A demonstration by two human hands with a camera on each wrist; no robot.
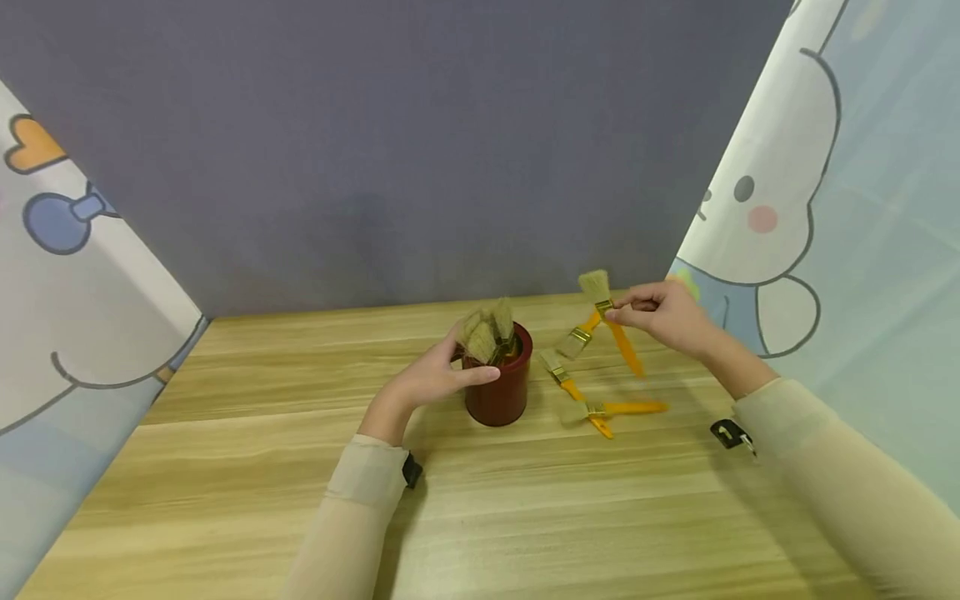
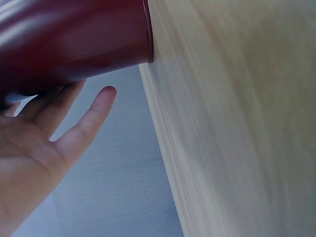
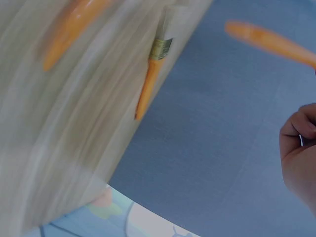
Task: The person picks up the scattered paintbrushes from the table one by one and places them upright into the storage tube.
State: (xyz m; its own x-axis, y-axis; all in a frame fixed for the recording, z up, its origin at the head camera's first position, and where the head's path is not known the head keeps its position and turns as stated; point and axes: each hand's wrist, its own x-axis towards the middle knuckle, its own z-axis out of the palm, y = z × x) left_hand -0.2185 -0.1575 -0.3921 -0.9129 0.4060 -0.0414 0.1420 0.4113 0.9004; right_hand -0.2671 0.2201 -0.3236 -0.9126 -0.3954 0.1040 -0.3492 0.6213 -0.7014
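Note:
My left hand (image 1: 431, 375) holds a dark red can (image 1: 498, 400) that stands upright on the table, thumb at the near side near the rim. In the left wrist view the little finger sticks out away from the can (image 2: 74, 39). Several paintbrushes (image 1: 482, 340) stand in the can, bristles up. With thumb and fingertips, my right hand (image 1: 667, 317) pinches another paintbrush (image 1: 624, 346) close to its metal band, bristles up and orange handle (image 3: 271, 42) slanting down. The right fingertips are partly cut off in the right wrist view.
Right of the can, three loose paintbrushes lie on the wooden table (image 1: 262, 467): one at the back (image 1: 579, 337), and two crossing, one slanted (image 1: 558, 372) and one sideways (image 1: 633, 408). A grey panel (image 1: 450, 167) rises behind; printed cloths hang at both sides.

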